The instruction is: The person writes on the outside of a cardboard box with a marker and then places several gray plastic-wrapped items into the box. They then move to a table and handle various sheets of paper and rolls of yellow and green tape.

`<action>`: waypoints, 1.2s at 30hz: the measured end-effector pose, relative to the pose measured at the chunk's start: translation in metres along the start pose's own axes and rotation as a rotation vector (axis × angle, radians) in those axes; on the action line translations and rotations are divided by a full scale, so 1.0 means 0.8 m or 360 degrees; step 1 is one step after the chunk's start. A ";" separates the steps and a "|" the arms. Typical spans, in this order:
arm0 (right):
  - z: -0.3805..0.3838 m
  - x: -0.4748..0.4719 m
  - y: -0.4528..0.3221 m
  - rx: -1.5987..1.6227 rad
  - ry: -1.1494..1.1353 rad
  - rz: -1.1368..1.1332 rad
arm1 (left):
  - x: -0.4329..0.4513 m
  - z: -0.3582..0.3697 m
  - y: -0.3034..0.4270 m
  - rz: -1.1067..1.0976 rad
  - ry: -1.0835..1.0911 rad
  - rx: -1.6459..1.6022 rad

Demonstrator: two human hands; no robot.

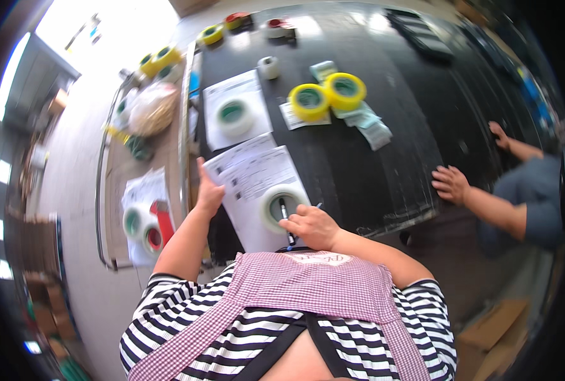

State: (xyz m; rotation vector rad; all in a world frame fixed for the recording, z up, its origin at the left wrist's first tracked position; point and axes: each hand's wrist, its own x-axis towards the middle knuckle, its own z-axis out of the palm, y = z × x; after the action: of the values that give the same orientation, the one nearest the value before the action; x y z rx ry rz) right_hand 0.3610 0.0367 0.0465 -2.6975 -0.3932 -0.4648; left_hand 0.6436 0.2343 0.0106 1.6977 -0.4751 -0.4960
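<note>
On the black table lie stacked printed sheets (pixel 256 174), with a roll of clear tape (pixel 269 202) on top. My left hand (pixel 209 193) grips the left edge of the sheets, thumb up. My right hand (pixel 311 226) is at the tape roll, its fingers on a dark marker pen (pixel 284 209) that lies across the roll's core; whether the fingers close on the pen is not clear. Farther up, a second clear tape roll (pixel 234 118) rests on another printed sheet (pixel 213 97). Two yellow tape rolls (pixel 308 102) (pixel 345 90) stand to the right on paper slips.
A cart (pixel 113 205) at the left carries papers, tape rolls, a red tape dispenser (pixel 162 221) and a plastic bag (pixel 154 108). More tape rolls (pixel 211 34) line the table's far left. At the right, another person's hands (pixel 451 185) rest on the table (pixel 387 181). Cardboard (pixel 491 328) lies lower right.
</note>
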 end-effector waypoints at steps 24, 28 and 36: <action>-0.001 0.004 0.024 0.0112 -0.0127 -0.0440 | -0.030 -0.035 0.138 0.0265 0.0676 -0.0109; -0.004 0.005 0.026 0.0145 -0.0224 -0.0446 | -0.043 -0.047 0.175 0.0317 0.0771 -0.0006; -0.014 0.023 0.026 0.0148 -0.0295 -0.0459 | -0.093 -0.059 0.249 0.0368 0.0914 0.0214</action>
State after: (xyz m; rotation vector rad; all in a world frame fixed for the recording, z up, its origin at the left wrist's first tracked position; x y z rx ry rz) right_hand 0.3818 0.0175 0.0570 -2.6105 -0.8417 -0.2650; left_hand 0.6005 0.2799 0.2193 1.7897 -0.2799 0.1993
